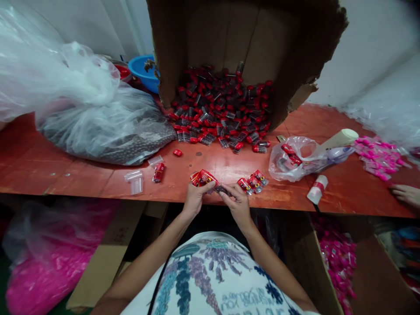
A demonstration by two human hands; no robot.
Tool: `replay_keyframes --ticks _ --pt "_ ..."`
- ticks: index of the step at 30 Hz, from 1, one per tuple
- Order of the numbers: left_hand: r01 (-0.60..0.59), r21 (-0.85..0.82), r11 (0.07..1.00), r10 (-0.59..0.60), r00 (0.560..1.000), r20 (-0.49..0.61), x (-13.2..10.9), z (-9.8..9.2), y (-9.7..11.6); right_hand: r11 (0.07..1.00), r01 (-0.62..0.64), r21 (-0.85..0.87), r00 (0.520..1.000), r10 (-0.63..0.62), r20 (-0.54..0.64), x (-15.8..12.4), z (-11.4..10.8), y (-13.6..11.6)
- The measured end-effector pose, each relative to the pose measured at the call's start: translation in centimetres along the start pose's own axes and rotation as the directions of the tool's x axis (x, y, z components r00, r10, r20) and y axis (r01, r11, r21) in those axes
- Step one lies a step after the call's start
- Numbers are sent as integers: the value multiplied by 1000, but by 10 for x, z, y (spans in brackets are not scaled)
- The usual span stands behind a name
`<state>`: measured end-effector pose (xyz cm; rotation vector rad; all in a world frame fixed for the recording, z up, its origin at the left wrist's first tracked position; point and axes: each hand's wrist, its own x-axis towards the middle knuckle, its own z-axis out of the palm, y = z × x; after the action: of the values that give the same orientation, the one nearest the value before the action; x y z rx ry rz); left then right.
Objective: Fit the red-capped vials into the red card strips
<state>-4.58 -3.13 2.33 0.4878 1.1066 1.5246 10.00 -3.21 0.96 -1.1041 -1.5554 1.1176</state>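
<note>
Close to the table's front edge, my left hand point(194, 199) is closed on red printed labels point(205, 176), which fan out above its fingers. My right hand point(239, 205) pinches a small clear container with dark contents point(222, 190), right against the labels' lower end. The exact contact between the two is too small to make out. Just beyond my right fingers lie several red-labelled small packs point(252, 182). To the left are a red-wrapped container point(159, 172), clear plastic pieces point(134, 180) and one red cap point(177, 152).
A cardboard box point(295, 57) on its side spills red-capped containers point(216, 109). At left sits a plastic bag of dark beads point(108, 127), beside a blue basin point(142, 72). Right are a plastic bag point(288, 162), a white roll point(317, 189), pink pieces point(377, 155) and another person's hand point(405, 197).
</note>
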Motion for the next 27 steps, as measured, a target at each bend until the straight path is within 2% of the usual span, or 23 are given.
replay_keyframes --ticks 3,6,10,13,15,18,23,27 --pt "0 28 1000 1 999 -38 1 -1 -2 999 33 -12 999 -33 -10 -2 1 -1" --pt "-1 73 997 4 999 -44 3 -2 -4 1000 16 2 1000 -16 -12 -1 1 0" --pt "8 144 990 -9 1000 6 4 -5 2 981 -129 148 992 128 21 0 0 1" --pt "33 163 986 -48 995 89 4 -6 9 913 -262 313 965 254 65 0 0 3" --pt "33 137 990 -50 991 122 2 -5 12 879 -294 375 955 288 74 0 0 5" --pt "20 99 995 -33 991 127 0 -3 12 899 -254 358 966 255 45 0 -2 7" --pt "27 142 990 -41 995 95 -3 1 8 958 -166 233 986 161 44 1 -4 6" --pt "66 186 980 -87 991 105 -3 1 6 907 -225 356 974 221 53 0 0 5"
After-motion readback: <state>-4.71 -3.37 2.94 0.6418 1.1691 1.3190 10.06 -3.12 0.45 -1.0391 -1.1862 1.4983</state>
